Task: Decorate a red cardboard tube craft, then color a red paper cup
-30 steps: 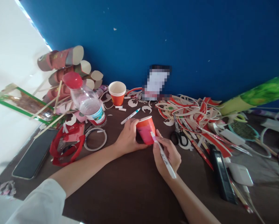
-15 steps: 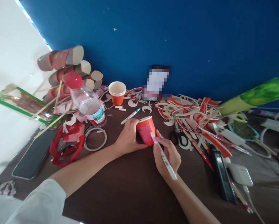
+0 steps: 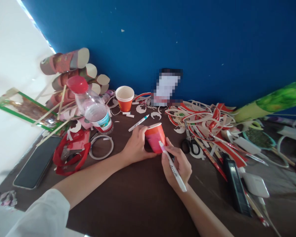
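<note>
My left hand is wrapped round the left side of a red paper cup, which tilts slightly above the dark table. Pink colour covers much of the cup's near side. In my right hand is a white acrylic marker, its tip end against the cup's wall. Beyond my left hand lies a second marker with a teal end. A stack of paper cups stands farther back. Black-handled scissors lie to the right of my right hand.
A plastic bottle with a red cap stands at left, near a dark phone and a red band. Tangled red and white paper strips cover the back right. A black tool lies at right. A blue wall rises behind.
The marker's tip has shifted slightly left and down on the cup, and my right hand has moved with it. My left hand and the cup stay almost still.
</note>
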A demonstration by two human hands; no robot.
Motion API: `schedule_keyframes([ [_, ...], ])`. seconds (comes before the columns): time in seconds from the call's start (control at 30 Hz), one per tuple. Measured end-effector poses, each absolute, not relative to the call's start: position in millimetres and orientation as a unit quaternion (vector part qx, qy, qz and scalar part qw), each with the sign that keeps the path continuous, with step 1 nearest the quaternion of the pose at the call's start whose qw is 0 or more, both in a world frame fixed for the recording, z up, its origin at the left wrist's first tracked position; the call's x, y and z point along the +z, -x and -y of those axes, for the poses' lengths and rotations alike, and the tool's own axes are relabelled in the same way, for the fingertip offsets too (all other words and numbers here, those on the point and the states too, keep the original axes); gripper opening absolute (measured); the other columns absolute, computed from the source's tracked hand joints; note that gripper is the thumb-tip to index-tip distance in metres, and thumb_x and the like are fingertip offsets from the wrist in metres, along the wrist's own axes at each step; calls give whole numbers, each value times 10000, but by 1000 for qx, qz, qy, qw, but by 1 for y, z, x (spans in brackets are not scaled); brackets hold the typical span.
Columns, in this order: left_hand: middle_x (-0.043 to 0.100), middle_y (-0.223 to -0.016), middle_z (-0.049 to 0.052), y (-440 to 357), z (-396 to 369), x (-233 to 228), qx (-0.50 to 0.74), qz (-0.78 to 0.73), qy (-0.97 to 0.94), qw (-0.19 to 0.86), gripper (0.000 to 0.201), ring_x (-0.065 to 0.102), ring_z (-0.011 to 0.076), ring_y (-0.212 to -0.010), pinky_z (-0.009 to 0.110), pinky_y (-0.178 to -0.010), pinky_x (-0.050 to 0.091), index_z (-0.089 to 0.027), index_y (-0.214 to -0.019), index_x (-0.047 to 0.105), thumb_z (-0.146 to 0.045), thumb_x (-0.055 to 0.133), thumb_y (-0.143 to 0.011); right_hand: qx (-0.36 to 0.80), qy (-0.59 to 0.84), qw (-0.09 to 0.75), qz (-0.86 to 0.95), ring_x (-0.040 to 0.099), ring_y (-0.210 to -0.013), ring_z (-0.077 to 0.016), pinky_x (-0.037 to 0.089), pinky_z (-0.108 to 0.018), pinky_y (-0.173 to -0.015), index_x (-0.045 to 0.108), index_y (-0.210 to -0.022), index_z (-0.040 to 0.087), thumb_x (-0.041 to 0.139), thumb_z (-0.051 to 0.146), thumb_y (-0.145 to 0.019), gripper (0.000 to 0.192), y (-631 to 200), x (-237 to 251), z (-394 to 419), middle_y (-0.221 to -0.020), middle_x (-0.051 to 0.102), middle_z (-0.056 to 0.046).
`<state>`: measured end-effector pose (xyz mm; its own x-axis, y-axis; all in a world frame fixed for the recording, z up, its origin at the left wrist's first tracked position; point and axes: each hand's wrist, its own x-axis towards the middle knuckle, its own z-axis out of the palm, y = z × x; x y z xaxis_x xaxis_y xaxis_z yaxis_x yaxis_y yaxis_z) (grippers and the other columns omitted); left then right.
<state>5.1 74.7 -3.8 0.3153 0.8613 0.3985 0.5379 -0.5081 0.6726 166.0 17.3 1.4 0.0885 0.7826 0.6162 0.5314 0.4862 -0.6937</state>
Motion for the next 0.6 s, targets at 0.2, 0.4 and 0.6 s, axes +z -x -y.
schedule_keyframes([
  [0.2, 476, -1205, 159, -5, -75, -3, 373, -451, -781, 217, 1013, 484, 373, -1199, 595, -990, 423, -187, -1292, 272, -440, 879, -522, 124, 504, 565, 642, 705, -1027, -277, 595, -421, -853, 639, -1033, 206, 611, 142, -839, 206, -168, -5, -19, -1038, 717, -92],
  [0.4, 469, -1207, 159, -6, -74, -3, 376, -450, -781, 214, 1006, 492, 369, -1188, 583, -989, 425, -192, -1293, 257, -432, 873, -535, 98, 484, 565, 660, 711, -1003, -272, 612, -413, -821, 650, -989, 214, 618, 142, -830, 177, -165, 1, -20, -928, 721, -70],
  [0.6, 469, -1191, 153, -5, -75, -4, 374, -444, -787, 208, 1019, 496, 364, -1177, 592, -984, 437, -192, -1297, 255, -434, 880, -530, 119, 500, 571, 640, 702, -1031, -277, 601, -423, -846, 638, -1017, 208, 601, 146, -847, 184, -166, -3, -18, -1012, 708, -88],
])
